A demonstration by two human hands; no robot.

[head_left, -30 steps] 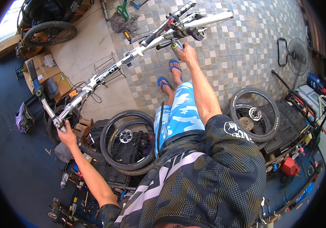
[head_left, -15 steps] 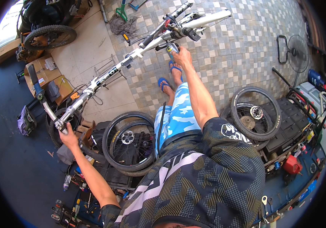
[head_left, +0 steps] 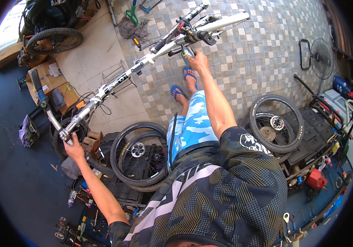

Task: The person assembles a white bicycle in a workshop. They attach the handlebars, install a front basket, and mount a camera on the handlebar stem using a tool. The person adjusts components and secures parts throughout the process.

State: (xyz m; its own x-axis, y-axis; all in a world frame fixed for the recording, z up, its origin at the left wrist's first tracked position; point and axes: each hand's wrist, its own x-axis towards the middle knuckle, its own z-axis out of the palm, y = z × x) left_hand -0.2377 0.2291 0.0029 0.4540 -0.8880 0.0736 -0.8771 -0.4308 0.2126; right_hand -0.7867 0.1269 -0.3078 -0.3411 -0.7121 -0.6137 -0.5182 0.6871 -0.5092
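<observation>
A white bicycle frame (head_left: 145, 61) without wheels stretches diagonally from the handlebar at the left to the upper right. My left hand (head_left: 75, 150) is wrapped round the near side of the handlebar (head_left: 54, 120), close to the stem. Under the saddle end of the frame, my right hand (head_left: 198, 61) is closed round a small grey-and-yellow can-shaped thing (head_left: 188, 52). My fingers partly cover it, and I cannot tell whether it touches the frame. The crank and pedal (head_left: 206, 37) lie just beyond that hand.
Bicycle wheels lean left (head_left: 139, 155) and right (head_left: 277, 123) of my legs. A fan (head_left: 323, 58) stands at the far right. Cardboard boxes (head_left: 47, 78) and another bike's wheel (head_left: 54, 40) are at the upper left. A grey mop head (head_left: 133, 29) rests on the tiles.
Almost nothing differs. My right hand and the can-shaped thing have shifted very slightly; my left hand keeps its place on the handlebar.
</observation>
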